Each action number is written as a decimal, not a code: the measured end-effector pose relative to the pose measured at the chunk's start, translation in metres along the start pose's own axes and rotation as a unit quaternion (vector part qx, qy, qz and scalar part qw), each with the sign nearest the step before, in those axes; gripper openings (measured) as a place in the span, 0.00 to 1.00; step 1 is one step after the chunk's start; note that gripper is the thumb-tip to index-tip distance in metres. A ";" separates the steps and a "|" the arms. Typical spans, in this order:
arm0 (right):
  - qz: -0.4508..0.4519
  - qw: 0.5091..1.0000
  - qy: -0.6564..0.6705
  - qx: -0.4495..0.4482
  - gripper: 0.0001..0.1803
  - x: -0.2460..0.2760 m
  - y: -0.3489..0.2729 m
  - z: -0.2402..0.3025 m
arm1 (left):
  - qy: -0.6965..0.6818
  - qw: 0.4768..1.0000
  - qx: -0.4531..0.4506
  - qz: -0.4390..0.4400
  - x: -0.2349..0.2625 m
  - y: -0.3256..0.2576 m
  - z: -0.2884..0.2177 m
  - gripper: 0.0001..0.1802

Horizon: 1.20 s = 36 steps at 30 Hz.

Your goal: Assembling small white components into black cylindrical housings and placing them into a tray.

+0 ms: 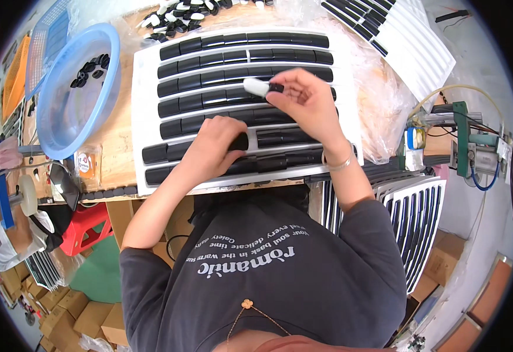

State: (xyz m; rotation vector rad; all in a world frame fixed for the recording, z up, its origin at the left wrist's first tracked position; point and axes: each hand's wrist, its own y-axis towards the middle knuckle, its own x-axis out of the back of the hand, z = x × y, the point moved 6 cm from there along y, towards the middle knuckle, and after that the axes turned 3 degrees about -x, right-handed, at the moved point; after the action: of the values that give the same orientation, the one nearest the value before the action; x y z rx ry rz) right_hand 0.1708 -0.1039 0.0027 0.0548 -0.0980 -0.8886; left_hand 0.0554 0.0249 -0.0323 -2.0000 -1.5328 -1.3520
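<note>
So the tray point(141, 105) sits at the near edge of the surface point(113, 170), pieces point(186, 126) in its rows, basin point(76, 112) by the left edge, loose pile point(180, 16) toward the far edge, second tray point(412, 42) far right.

Setting: workshop. Indicators: green-and-silver metal apparatus point(460, 138) beside the bench; white ribbed panel point(145, 105) bearing rows of glossy black pieces point(236, 40); brown cardboard boxes point(94, 320) piled below.

Bright overall, apparently lit from above. Glints in thin streaks along the glossy black curved pieces point(289, 136); nearly bleaches the white ribbed tray point(420, 56) at upper right. Darkens beneath the pale wooden worktable point(117, 154). Softens slightly at the small white oval piece point(256, 87). Bends near the rim, then falls to black corners.
</note>
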 end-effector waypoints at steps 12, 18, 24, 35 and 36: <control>-0.017 0.998 0.054 -0.011 0.13 -0.032 -0.034 0.003 | -0.410 0.816 0.272 -0.304 0.033 -0.023 0.016 0.09; -0.016 0.987 -0.082 0.135 0.14 -0.041 -0.036 0.017 | -0.431 0.787 0.301 -0.323 0.029 -0.024 0.007 0.04; -0.116 0.988 0.060 0.080 0.12 -0.042 -0.040 0.004 | -0.412 0.791 0.266 -0.365 0.032 -0.025 0.004 0.04; -0.036 0.990 0.139 -0.003 0.12 -0.037 -0.029 0.006 | -0.359 0.877 0.247 -0.203 0.047 -0.022 -0.004 0.25; -0.040 0.989 0.141 -0.006 0.12 -0.036 -0.029 0.007 | -0.392 0.862 0.257 -0.195 0.046 -0.024 -0.007 0.30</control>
State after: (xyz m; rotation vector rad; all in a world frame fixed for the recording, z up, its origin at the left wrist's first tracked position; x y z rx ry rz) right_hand 0.1252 -0.0937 0.0048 0.1729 0.1739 -0.9528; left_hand 0.0313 0.0576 0.0006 -2.0122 -2.4133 -0.0724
